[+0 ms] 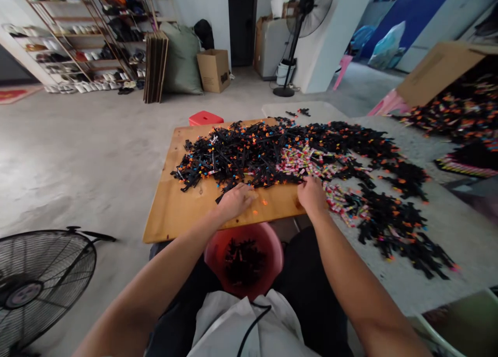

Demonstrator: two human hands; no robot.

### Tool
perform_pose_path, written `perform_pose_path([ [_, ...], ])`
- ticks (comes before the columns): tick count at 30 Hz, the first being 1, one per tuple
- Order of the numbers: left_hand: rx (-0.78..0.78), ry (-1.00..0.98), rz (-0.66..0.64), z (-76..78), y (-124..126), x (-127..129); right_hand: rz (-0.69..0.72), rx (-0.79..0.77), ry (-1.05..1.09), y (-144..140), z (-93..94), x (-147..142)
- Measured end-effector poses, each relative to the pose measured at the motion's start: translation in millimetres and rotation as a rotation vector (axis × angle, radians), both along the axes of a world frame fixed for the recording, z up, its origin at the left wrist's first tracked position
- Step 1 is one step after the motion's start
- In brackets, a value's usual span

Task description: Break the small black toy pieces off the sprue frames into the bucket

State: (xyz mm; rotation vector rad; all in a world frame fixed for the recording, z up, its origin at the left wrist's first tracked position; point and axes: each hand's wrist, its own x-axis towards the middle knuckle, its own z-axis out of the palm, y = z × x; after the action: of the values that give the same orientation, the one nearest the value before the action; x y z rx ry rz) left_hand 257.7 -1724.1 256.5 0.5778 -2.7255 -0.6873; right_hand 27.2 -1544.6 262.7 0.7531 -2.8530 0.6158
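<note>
Over the front of the wooden board [163,211], my left hand [235,200] is closed with its fingers curled. Beside its knuckles lie black toy guns [229,162] with orange and blue tips, heaped across the board. What the left fingers hold is hidden. My right hand [311,193] is closed in a pinch at the board's right front edge, by the lower end of the heap. Its fingertips face away from me, so their grip cannot be made out. Small colourful printed tubes [301,161] lie just beyond it. A few small orange pieces [264,202] rest between my hands.
Below the board, a pink basin [276,253] with black pieces stands between my legs. More toy guns [404,222] and tubes cover the grey table [443,201] on the right. A red stool [205,118] is behind the board; a fan [42,284] stands at left.
</note>
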Motion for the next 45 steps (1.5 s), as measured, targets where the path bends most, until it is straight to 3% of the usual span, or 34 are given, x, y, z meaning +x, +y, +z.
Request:
perform_pose_path([
  [4,-0.189,-0.086,0.137,-0.1,4.9,-28.0,-0.072,0.081,0.007,-3.6,3.7,-18.1],
  [8,-0.216,-0.219,0.168,2.4,4.1,-39.9,0.084,0.197,0.04,-3.4,1.3,-16.6],
  [14,-0.19,-0.259,0.153,3.5,-2.9,-26.5,0.291,0.181,0.047,5.7,-13.0,-19.4],
  [20,-0.097,-0.16,0.165,-4.8,-13.9,-7.3,0.479,0.085,-0.17,10.2,-13.8,-32.5],
  [24,-0.171,-0.111,0.135,-6.0,-12.6,4.2,0.406,0.05,-0.126,10.2,-11.2,-36.7],
  [27,-0.254,-0.074,0.178,0.6,-1.3,-0.8,0.391,0.154,-0.039,8.7,-11.5,-32.6],
  [30,-0.327,-0.008,0.005,7.9,15.4,-27.7,0.392,0.275,0.014,6.3,-11.0,-21.3],
  [33,-0.395,0.038,-0.254,10.5,29.9,-69.2,0.38,0.332,0.036,5.3,-8.5,-7.8],
  [35,-0.425,0.037,-0.357,10.0,36.4,-95.6,0.365,0.362,0.054,6.1,-6.5,-0.6],
  [40,-0.461,-0.067,-0.385,8.3,40.0,-131.2,0.446,0.345,0.059,11.5,-4.6,6.4],
  [45,-0.45,-0.032,-0.414,4.7,22.3,-125.4,0.384,0.216,-0.011,20.5,-9.1,2.3],
])
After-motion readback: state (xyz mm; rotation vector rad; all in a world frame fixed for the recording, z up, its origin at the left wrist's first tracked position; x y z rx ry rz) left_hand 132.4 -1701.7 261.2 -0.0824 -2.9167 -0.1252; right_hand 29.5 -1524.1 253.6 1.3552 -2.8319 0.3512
